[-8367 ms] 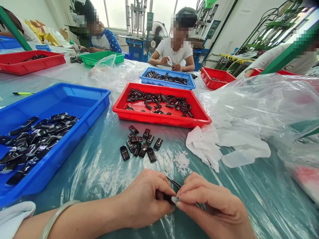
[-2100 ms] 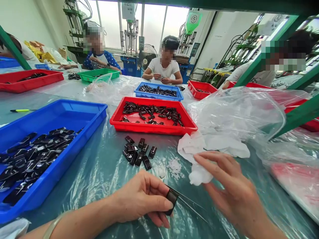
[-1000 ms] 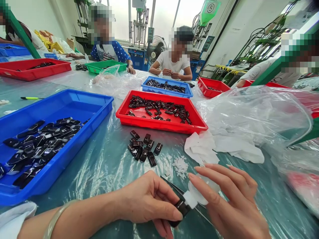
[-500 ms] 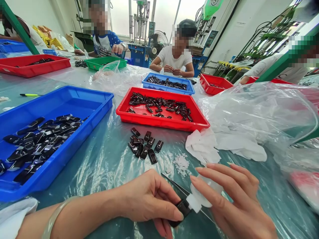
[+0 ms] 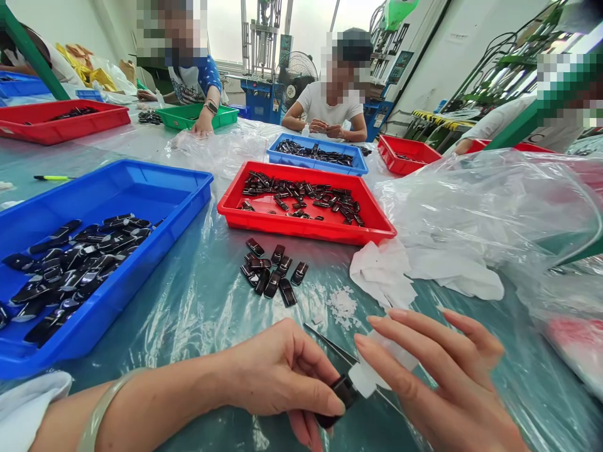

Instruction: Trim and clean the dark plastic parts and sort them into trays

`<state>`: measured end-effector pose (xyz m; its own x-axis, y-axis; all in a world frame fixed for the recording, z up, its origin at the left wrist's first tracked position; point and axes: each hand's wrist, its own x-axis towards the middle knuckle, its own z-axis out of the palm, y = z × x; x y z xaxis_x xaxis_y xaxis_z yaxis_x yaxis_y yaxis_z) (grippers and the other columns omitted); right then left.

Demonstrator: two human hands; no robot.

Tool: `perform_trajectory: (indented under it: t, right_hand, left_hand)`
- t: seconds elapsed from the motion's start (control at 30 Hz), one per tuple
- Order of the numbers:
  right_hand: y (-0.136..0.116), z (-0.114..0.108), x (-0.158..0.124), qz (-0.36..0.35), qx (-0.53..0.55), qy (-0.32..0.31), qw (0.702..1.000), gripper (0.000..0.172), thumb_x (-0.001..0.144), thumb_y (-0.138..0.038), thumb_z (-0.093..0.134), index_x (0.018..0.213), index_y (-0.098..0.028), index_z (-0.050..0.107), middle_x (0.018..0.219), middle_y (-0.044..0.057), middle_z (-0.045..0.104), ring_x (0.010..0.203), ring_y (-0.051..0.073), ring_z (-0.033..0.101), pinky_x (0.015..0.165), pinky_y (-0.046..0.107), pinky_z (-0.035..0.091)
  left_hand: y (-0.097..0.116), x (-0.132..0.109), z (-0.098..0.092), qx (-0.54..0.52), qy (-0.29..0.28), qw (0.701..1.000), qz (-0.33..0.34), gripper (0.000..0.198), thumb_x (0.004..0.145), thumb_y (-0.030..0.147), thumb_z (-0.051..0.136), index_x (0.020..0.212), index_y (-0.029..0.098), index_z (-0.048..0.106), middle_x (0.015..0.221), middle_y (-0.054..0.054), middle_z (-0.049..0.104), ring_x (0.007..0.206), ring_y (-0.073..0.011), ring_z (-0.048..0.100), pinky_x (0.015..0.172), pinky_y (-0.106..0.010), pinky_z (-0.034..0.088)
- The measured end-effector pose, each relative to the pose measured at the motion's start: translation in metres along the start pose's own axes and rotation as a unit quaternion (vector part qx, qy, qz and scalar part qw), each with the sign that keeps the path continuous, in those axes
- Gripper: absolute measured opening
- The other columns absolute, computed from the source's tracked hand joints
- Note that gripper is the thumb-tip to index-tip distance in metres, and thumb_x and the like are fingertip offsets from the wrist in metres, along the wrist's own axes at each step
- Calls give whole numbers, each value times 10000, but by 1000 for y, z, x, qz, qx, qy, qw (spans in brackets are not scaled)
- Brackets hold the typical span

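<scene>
My left hand [image 5: 287, 383] pinches a glossy black plastic piece [image 5: 343, 390] between thumb and fingers near the table's front. Against the end of that piece rests the white tip of a small translucent white bottle [image 5: 365, 378]. My right hand [image 5: 438, 383] is round the bottle, its fingers long and slightly spread; the thumb is hidden. Thin metal tweezers [image 5: 330, 342] appear to lie on the table beneath, partly covered by the hands. Several matching black pieces [image 5: 272, 284] lie in a loose cluster beyond my left hand, beside a heap of small clear flakes [image 5: 343, 306].
A blue tray [image 5: 155, 263] of black pieces stands at left, a red tray [image 5: 301, 231] ahead. Crumpled white tissue [image 5: 384, 273] and clear plastic bags [image 5: 494, 201] lie at right. Co-workers sit across the sheet-covered table, near a green tray [image 5: 221, 119] and a smaller blue tray [image 5: 315, 164].
My hands keep nearly the same pose, with the bottle tip still at the black piece. Across the table, a co-worker's hand has come down beside the green tray.
</scene>
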<state>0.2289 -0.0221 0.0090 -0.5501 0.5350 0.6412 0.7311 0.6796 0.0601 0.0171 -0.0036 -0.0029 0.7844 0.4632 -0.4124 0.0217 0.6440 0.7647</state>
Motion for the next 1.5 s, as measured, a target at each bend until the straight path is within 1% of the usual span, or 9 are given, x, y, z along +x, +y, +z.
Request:
perform_trajectory:
  t: [0.17, 0.33, 0.57, 0.67, 0.87, 1.0, 1.17, 1.27, 1.5]
  right_hand:
    - [-1, 1, 3, -12, -8, 6, 1000, 268, 880, -138, 430, 966, -287, 636, 962, 29, 668, 1005, 179, 536, 988, 458, 239]
    - [-2, 3, 0, -5, -20, 8, 1000, 263, 867, -129, 452, 979, -286, 631, 966, 31, 662, 1001, 186, 540, 982, 465, 247]
    - [-4, 4, 4, 19, -21, 8, 1000, 267, 875, -118, 432, 967, -284, 620, 937, 38, 660, 968, 200, 547, 906, 454, 306]
    - [-5, 3, 7, 20, -22, 9, 1000, 253, 868, -103, 448, 937, -285, 610, 897, 36, 660, 931, 191, 555, 860, 431, 341]
    - [-5, 0, 9, 25, -13, 13, 1000, 258, 859, -88, 454, 935, -282, 606, 902, 40, 659, 917, 194, 565, 815, 418, 379]
    - [-3, -2, 9, 15, -12, 3, 1000, 260, 866, -96, 446, 933, -291, 606, 889, 25, 667, 905, 180, 572, 825, 402, 376]
    - [-3, -3, 6, 24, -4, 2, 1000, 263, 877, -106, 434, 937, -290, 612, 893, 22, 674, 917, 179, 580, 843, 400, 374]
    - [-4, -3, 5, 18, -6, 9, 1000, 257, 872, -105, 446, 918, -289, 619, 874, 20, 678, 904, 181, 585, 839, 399, 376]
    - [-2, -7, 6, 19, -1, -3, 1000, 266, 857, -93, 467, 917, -298, 624, 869, 16, 681, 905, 191, 591, 851, 413, 382]
  left_hand:
    - [0, 0, 1, -7, 2, 1000, -6, 114, 665, 191, 641, 724, 94, 631, 549, 13, 589, 410, -66, 568, 434, -127, 470]
    - [2, 1, 3, 6, -2, 1000, -11, 107, 671, 198, 634, 683, 92, 618, 538, 10, 579, 446, -70, 582, 438, -119, 470]
    - [0, 1, 3, -4, -7, 1000, -14, 133, 651, 218, 644, 686, 93, 616, 556, 3, 589, 454, -73, 583, 432, -122, 468]
    - [1, 0, 4, -3, 1, 1000, -20, 129, 631, 211, 649, 670, 95, 608, 540, 5, 584, 443, -73, 578, 429, -125, 470]
    - [3, -1, 5, -3, 10, 999, -32, 141, 613, 209, 653, 686, 94, 617, 537, 7, 585, 430, -66, 568, 432, -128, 473]
    - [0, -1, 4, -14, 11, 999, -32, 167, 617, 221, 670, 720, 95, 632, 539, 4, 595, 441, -76, 578, 433, -133, 476]
    - [-2, 0, 2, -16, -4, 1000, -18, 177, 640, 232, 673, 749, 94, 649, 570, -2, 610, 460, -79, 588, 444, -135, 478]
    - [-2, 0, 1, -14, -3, 1000, -15, 167, 645, 228, 673, 748, 98, 653, 578, 1, 609, 457, -75, 585, 446, -134, 476]
    - [1, -2, 3, -9, -3, 1000, -18, 142, 655, 211, 661, 742, 99, 654, 549, 14, 594, 455, -72, 582, 453, -134, 478]
